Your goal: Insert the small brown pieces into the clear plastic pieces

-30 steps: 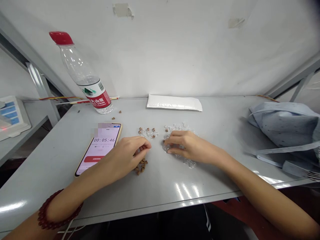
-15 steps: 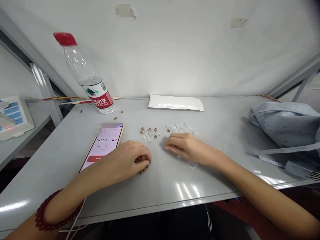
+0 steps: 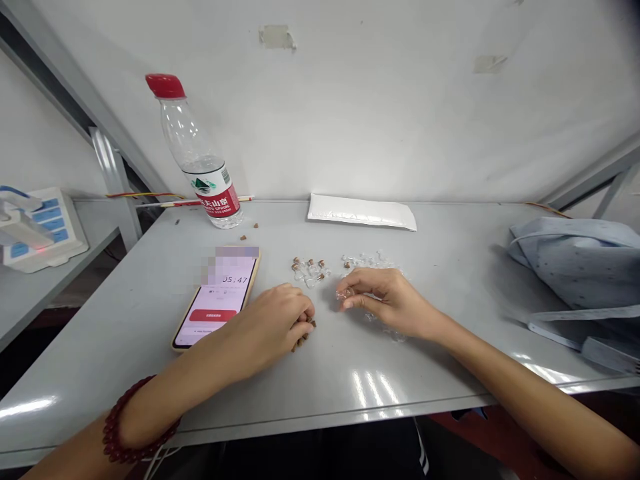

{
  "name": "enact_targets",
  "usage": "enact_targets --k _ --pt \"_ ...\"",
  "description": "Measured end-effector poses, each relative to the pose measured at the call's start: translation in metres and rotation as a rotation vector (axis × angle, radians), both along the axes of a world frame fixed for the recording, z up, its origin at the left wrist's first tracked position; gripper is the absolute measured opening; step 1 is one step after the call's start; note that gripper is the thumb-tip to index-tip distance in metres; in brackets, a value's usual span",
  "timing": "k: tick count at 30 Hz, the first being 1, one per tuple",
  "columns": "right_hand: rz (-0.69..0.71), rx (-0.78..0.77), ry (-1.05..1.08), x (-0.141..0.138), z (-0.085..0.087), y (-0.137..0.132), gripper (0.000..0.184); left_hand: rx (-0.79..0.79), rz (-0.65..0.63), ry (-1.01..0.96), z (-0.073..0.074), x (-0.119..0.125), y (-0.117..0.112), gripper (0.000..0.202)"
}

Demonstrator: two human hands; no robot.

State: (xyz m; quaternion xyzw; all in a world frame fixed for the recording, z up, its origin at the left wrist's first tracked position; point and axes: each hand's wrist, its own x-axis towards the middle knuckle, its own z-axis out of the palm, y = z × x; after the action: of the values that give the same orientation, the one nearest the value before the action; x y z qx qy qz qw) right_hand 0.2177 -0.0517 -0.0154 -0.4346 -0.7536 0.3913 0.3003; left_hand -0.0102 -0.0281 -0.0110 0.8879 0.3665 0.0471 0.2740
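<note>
My left hand is closed, with a small brown cork pinched at the thumb and forefinger. Beneath its fingers lies a pile of loose corks, partly covered by the hand. Held between the thumb and fingertips of my right hand is a tiny clear bottle. Several more clear bottles are spread behind and under that hand, some hidden by it. Between the hands and farther back sits a cluster of corked bottles.
A phone showing a timer lies left of my left hand. Behind it stands a red-capped water bottle, with two loose brown bits nearby. A white padded envelope rests near the wall. A pale blue cloth bag is at right.
My right hand has come up from the clear bottles with one in its fingertips. My left hand stays over the corks. The whole view has shifted slightly.
</note>
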Motion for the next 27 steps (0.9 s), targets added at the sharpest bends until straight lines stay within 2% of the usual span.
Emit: enact_targets --k 4,9,12,15,18,22,27 --pt "0.012 -0.109 0.09 -0.004 0.003 -0.004 0.009 -0.033 0.052 0.012 -0.002 0.001 0.003 0.02" --pt "-0.009 -0.091 0.107 -0.005 0.002 -0.006 0.01 0.023 0.107 0.031 -0.001 0.004 0.002 0.022" --pt "-0.022 -0.081 0.107 -0.005 0.001 -0.005 0.011 0.022 0.136 -0.08 0.006 0.008 -0.002 0.021" --pt "-0.036 -0.11 0.12 -0.006 0.001 -0.005 0.012 -0.063 0.24 -0.31 0.016 0.01 -0.008 0.018" --pt "-0.032 -0.218 0.202 -0.007 0.002 -0.007 0.017 -0.167 0.316 -0.489 0.021 0.011 -0.011 0.015" --pt "0.001 -0.314 0.343 -0.008 0.0 -0.009 0.018 -0.276 0.288 -0.51 0.02 0.013 -0.012 0.013" --pt "0.045 -0.33 0.341 -0.007 -0.004 -0.008 0.019 -0.329 0.328 -0.516 0.014 0.019 -0.015 0.017"
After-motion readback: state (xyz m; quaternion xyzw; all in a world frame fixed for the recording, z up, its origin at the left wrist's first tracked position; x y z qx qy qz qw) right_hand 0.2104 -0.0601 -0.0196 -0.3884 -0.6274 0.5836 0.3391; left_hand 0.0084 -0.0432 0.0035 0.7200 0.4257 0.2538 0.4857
